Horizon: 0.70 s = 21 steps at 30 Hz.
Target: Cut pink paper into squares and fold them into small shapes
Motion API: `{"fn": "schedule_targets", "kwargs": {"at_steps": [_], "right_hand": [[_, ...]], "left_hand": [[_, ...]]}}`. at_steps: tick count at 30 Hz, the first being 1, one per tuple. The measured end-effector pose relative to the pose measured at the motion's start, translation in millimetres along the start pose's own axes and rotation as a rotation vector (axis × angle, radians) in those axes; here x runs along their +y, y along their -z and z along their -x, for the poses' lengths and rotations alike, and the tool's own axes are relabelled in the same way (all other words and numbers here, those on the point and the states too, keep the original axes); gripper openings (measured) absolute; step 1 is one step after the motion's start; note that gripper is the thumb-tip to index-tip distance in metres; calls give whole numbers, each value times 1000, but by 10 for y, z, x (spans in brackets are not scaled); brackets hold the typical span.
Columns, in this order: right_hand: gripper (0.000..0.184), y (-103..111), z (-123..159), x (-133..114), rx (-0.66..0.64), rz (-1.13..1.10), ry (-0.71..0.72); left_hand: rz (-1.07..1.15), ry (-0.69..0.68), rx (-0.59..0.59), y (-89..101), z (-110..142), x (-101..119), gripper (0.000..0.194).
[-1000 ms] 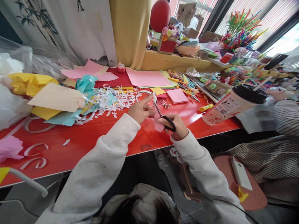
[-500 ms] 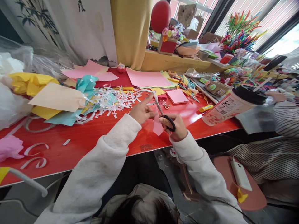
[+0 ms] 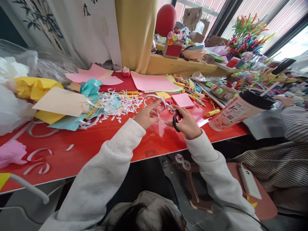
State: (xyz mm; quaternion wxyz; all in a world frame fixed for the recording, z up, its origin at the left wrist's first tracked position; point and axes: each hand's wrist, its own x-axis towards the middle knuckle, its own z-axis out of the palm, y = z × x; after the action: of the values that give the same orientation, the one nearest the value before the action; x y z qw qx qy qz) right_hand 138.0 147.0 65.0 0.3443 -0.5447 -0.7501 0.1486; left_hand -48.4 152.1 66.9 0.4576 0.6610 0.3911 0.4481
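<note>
My left hand (image 3: pixel 146 115) is closed, with a white paper strip (image 3: pixel 163 102) at its index fingertip. The strip curves back in a loop over the table. Below the thumb is a pale pink, see-through piece (image 3: pixel 161 129); whether the fingers hold it I cannot make out. My right hand (image 3: pixel 189 123) grips scissors by their black handles (image 3: pixel 176 123). Their metal blades (image 3: pixel 171 108) point up and left toward the strip, a little apart from the left fingertips.
Shredded white paper (image 3: pixel 120 104) covers the red table (image 3: pixel 96 154) to the left. A pink paper pad (image 3: pixel 183 100) lies behind my hands. To the right stand a yellow tube (image 3: pixel 212 113) and a lidded cup (image 3: pixel 237 110). Another person's striped sleeve (image 3: pixel 295 122) is at far right.
My right hand has moved right with the scissors, and the blades have drawn away from my left fingertips. My left hand stays nearly in place.
</note>
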Motion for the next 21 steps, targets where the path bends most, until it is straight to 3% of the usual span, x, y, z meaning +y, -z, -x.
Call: {"fn": "schedule_targets", "kwargs": {"at_steps": [5,10,16,21], "right_hand": [[72,-43,38,-67,124,337,116],[75,-169,143,-154,243,565,108],[76,-223,130,-177,229,532,43],[72,-169,66,-166,53,371,36]], "left_hand": [[169,74,111,2,-17,81,36],[277,121,262,-28,-46,6,30],[417,50,243,-23,-64,-39,25],[235,-61,271,-24,-66,-15,27]]}}
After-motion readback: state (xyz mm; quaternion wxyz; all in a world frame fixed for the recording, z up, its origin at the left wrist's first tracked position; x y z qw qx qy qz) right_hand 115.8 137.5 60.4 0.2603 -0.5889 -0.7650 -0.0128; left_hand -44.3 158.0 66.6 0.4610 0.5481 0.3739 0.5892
